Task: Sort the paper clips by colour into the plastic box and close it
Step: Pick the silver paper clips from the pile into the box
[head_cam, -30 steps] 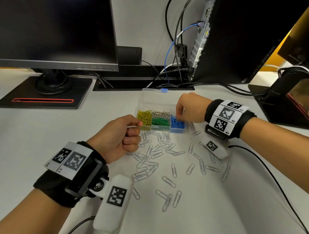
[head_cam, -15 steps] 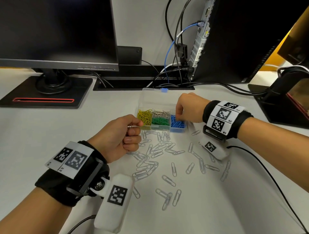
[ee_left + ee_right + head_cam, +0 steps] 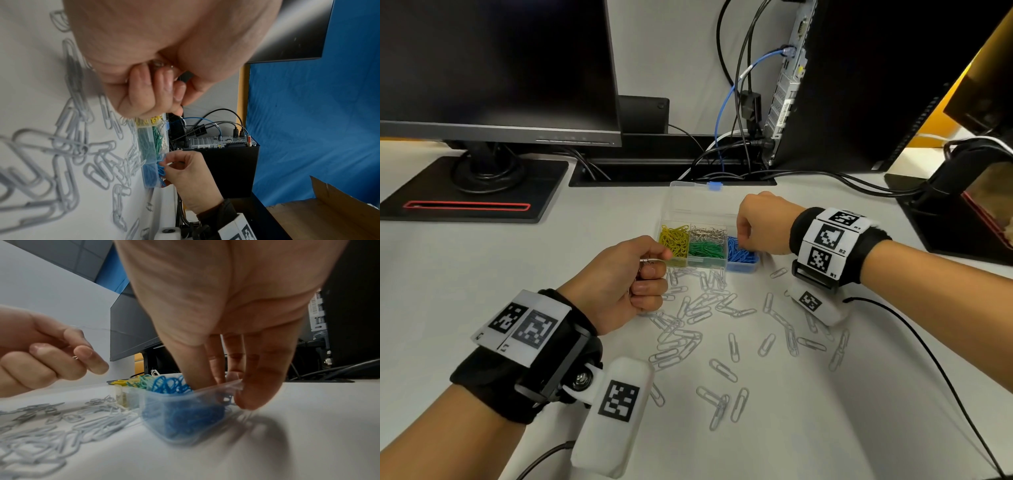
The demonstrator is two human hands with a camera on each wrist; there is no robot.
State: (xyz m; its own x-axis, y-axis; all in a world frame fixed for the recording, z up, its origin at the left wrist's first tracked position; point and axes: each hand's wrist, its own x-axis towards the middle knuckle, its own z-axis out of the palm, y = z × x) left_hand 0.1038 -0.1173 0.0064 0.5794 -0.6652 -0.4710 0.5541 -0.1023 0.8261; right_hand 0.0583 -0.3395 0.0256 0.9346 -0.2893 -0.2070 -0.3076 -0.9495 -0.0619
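Note:
The clear plastic box (image 3: 743, 269) stands open on the desk, its lid (image 3: 698, 200) laid back. Its compartments hold yellow clips (image 3: 674, 239), silver clips (image 3: 707, 234), green clips (image 3: 705, 250) and blue clips (image 3: 739, 254). My right hand (image 3: 748, 236) grips the box's right end: some fingertips (image 3: 193, 369) dip into the blue compartment, another finger (image 3: 261, 382) presses outside the wall. My left hand (image 3: 650, 270) is a fist just left of the box, holding silver clips (image 3: 647, 261). Several loose silver clips (image 3: 698, 308) lie in front of the box.
A monitor (image 3: 496, 68) on a black base (image 3: 472, 192) stands at the back left. A computer tower (image 3: 859, 85) with cables (image 3: 739, 161) stands behind the box. Another black stand (image 3: 945, 212) is at the right, and a thin cable (image 3: 928, 359) crosses the desk.
My right hand has edged slightly left at the blue compartment. The left fist and the clips on the desk have not visibly moved.

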